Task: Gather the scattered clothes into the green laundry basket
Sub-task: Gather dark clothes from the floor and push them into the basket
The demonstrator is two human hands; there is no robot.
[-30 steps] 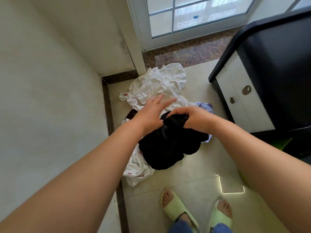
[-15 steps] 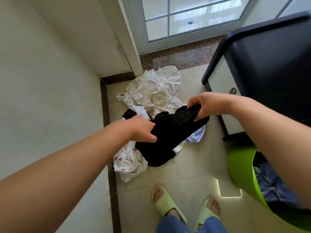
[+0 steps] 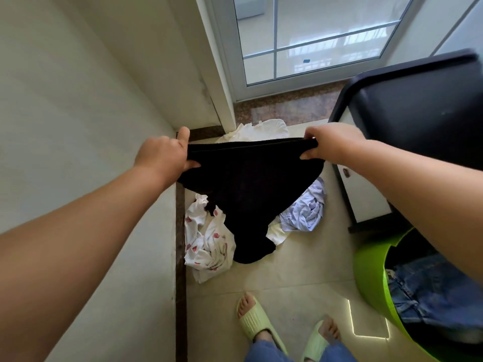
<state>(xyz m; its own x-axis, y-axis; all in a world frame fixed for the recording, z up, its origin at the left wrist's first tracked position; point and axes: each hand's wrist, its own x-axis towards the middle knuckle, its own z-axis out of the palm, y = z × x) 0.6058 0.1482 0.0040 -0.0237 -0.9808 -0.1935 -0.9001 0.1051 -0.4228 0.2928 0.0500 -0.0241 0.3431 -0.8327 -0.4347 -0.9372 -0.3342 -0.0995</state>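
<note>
A black garment hangs stretched between my hands above the floor. My left hand grips its left top corner and my right hand pinches its right top corner. Under it on the floor lie a white cloth with red prints, a pale blue striped shirt and a white garment partly hidden behind the black one. The green laundry basket stands at the lower right, with blue jeans inside.
A wall fills the left side, with a dark skirting strip along the floor. A white cabinet with a black top stands at the right, beside the basket. A glass door is at the back. My feet in pale green slippers are below.
Both hands rose and moved apart, lifting the black garment off the pile and stretching it out flat. The view shifted right, showing more of the green basket.
</note>
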